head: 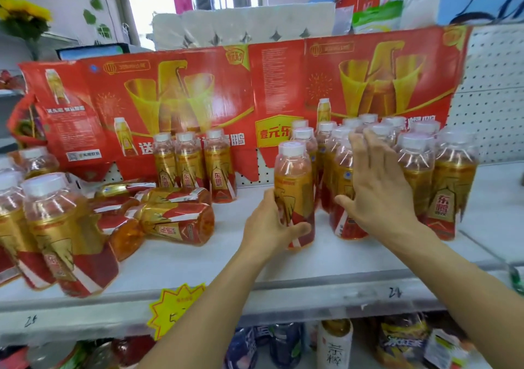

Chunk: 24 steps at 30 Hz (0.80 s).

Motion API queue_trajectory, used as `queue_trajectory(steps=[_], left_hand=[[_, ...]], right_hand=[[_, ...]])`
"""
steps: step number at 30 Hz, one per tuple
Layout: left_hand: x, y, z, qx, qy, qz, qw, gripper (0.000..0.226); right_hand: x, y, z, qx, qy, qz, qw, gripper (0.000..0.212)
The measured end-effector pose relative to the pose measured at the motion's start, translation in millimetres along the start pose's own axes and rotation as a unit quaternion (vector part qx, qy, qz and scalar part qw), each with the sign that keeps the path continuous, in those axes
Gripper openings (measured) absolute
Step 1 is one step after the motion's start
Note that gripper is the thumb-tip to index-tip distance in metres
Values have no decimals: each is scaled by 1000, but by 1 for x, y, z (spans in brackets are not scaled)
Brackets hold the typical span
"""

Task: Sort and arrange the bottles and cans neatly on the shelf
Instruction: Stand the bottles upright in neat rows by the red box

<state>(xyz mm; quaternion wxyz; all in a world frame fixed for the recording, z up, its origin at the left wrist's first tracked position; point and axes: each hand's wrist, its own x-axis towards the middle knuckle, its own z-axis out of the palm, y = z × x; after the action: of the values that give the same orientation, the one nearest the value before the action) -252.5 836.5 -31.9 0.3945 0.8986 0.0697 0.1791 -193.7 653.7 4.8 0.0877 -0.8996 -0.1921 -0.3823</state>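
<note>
My left hand [269, 224] grips the lower part of an upright gold-and-red drink bottle [293, 181] with a white cap, standing on the white shelf [226, 261]. My right hand [374, 187] is spread flat, fingers straight, against the left side of a tight cluster of upright bottles [416, 164] at the right. Three bottles [192, 167] stand in a row at the back centre. Several bottles [170, 215] lie on their sides left of centre. More upright ones [56, 232] crowd the front left.
A red printed cardboard panel [215, 90] lines the back of the shelf, with white pegboard [493, 93] at the right. A yellow star price tag [175, 309] hangs on the shelf's front edge. Other drinks [334, 343] fill the shelf below.
</note>
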Motion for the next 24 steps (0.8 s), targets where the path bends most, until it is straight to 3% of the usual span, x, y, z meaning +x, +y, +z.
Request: queue_trajectory(steps=[7,12,15,17,20,24], left_hand=[[23,21,30,2,-19,1,1000,76],[13,16,19,-21,-31,3,999,73],[-9,0,-10,-14,73,17,997,60],[-24,-21,-36,-29,178,37,983,43],[-40,-55,-73,-57,296,6,953,32],[-45,-85,-103,-103,313,-89,940,46]], right_hand=[[3,10,-13,-32,-22,-45,998,102],[5,6,-17,14,-30,-44,998,95],[4,-17,-20,120,56,-83,988,72],[1,-47,-19,229,80,-141,960,56],[1,-102,-8,305,3,-218,927,49],[21,-183,24,250,-175,-268,914,58]])
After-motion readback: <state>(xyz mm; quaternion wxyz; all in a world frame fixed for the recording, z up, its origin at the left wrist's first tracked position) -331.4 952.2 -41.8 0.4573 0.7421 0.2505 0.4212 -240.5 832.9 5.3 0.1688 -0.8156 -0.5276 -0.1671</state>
